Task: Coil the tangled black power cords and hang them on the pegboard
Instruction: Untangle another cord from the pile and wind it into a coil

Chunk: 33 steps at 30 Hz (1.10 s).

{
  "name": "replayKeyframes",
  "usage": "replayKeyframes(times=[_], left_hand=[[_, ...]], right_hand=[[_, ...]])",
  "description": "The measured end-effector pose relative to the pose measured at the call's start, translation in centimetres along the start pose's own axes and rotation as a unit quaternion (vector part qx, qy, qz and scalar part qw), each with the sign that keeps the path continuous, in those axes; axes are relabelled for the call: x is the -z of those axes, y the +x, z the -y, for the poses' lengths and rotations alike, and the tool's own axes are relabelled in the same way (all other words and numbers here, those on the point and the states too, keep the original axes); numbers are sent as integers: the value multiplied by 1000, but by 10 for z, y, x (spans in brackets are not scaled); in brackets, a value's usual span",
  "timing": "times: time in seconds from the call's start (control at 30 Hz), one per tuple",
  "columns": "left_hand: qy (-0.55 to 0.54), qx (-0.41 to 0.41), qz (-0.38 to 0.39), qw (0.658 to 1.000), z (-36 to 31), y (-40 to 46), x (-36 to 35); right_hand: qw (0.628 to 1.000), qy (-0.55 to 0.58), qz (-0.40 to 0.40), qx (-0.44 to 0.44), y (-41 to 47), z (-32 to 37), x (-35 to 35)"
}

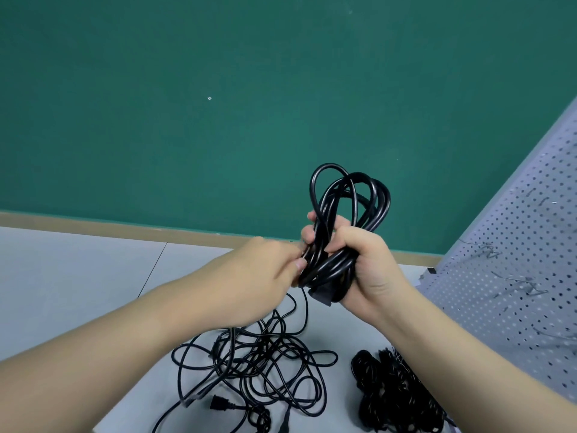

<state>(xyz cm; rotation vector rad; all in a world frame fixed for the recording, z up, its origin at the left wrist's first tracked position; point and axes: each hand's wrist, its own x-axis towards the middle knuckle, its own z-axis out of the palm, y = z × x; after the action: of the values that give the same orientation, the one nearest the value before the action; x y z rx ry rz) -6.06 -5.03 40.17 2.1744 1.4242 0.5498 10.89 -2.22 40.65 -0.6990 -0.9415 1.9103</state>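
Right hand (365,267) was wrapped around a coiled black cord (346,220), fingers curled tight around the bundle's waist, thumb over the front. Coil was held up above the bench (78,276), loops fanning out over the fist against the green wall (218,104). A dark plug end or tie stuck out below the fist; too blurred to tell which.

Left hand (268,276) was just beside the right, fingertips pinching a strand at the lower left side of the same coil. A loose run of that cord dropped from the hands down toward the bench.

Below the hands, a tangled pile of black cords (249,370) lay spread on the bench, at least one plug (218,404) visible at its near edge. To the right of it, partly hidden under the right forearm, a second denser bundle of black cord (393,392) sat on the bench, apart from the tangle.

Grey pegboard (515,245) stood at the right, leaning away in the wide-angle view, with several wire hooks (527,284) on it. No cord hung on the hooks in view. A tan strip ran along the base of the wall behind the bench.
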Motion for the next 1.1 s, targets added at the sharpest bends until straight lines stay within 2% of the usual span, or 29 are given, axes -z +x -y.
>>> replayKeyframes(times=[0.1, 0.23, 0.4, 0.53, 0.77, 0.87, 1.0, 1.1], left_hand=[[-14, 10, 30, 999, -5, -1, 0], [-53, 7, 28, 998, -4, 0, 8], [1, 30, 23, 999, 1, -3, 21], [52, 16, -16, 998, 15, -4, 39], [32, -133, -89, 987, 15, -7, 46], [21, -166, -85, 982, 7, -6, 41], [8, -171, -60, 983, 2, -2, 36], [-28, -162, -47, 985, 1, 1, 34]], right_hand=[[1000, 13, -6, 9, -2, 4, -1], [992, 111, -44, 30, 0, 18, -1], [977, 158, -118, 80, 5, 42, 21], [971, 113, -190, 89, 6, 54, 41], [973, -46, -223, 45, 6, 45, 42], [963, -94, -252, 7, 7, 35, 35], [961, -150, -227, -38, 7, 23, 25], [970, -165, -165, -71, 5, 13, 18]])
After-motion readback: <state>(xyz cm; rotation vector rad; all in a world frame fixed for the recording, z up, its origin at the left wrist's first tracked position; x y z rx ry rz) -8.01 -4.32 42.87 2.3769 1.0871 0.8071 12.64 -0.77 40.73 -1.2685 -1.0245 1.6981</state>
